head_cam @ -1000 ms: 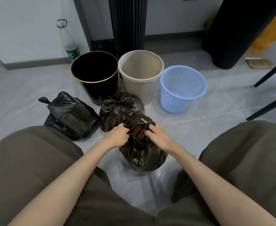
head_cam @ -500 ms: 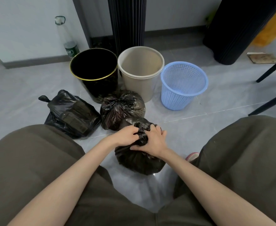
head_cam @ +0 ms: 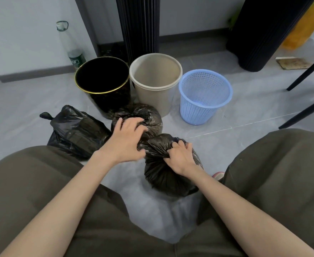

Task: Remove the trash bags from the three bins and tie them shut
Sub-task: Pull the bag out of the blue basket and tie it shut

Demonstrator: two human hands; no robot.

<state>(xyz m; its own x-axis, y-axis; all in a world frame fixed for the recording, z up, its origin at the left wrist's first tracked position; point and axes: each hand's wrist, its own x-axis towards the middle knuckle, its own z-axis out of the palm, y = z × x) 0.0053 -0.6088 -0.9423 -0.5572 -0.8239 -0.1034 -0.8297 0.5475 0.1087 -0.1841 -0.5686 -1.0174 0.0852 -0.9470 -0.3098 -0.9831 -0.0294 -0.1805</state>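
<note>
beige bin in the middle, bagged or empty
Empty, no bag: the beige bin shows its bare inner wall, and no black liner folds over its rim.

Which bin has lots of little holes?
The blue bin, rightmost in the row. Its walls are mesh; the black bin and beige bin have solid walls.

Grey floor, pale wall

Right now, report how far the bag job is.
Done: black bin, beige bin and blue bin stand bagless; left bag is knotted, middle bag looks closed. In hand: right hand grips near bag by its neck, left hand open beside it. Left: that knot, apparently.
</note>
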